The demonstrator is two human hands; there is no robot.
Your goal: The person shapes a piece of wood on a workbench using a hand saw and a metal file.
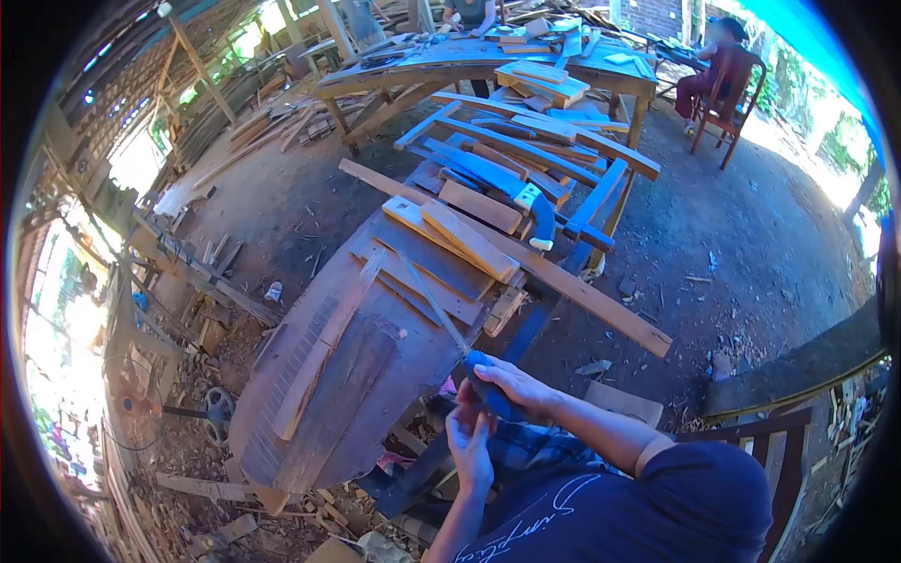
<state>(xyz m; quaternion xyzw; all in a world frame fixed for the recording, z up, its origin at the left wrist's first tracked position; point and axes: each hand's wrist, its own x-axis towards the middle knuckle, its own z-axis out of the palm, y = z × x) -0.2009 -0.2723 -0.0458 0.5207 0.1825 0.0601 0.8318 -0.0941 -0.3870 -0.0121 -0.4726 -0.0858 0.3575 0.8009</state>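
Within the right fingers (496, 373), a dark-handled tool (477, 359).

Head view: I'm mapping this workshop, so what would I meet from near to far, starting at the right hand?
Right hand on the dark tool handle → pale board → handsaw → far wooden workbench.

Well beyond me I see a long, rough wooden bench (404, 76) with loose timber pieces (537, 28) on top; to its right, a person in a dark hat and reddish-purple trousers (697, 87) sits on a high-backed brown wooden chair (741, 83). On my left I have a round-based fan with an orange centre (127, 405), near a crumpled white scrap (274, 291)
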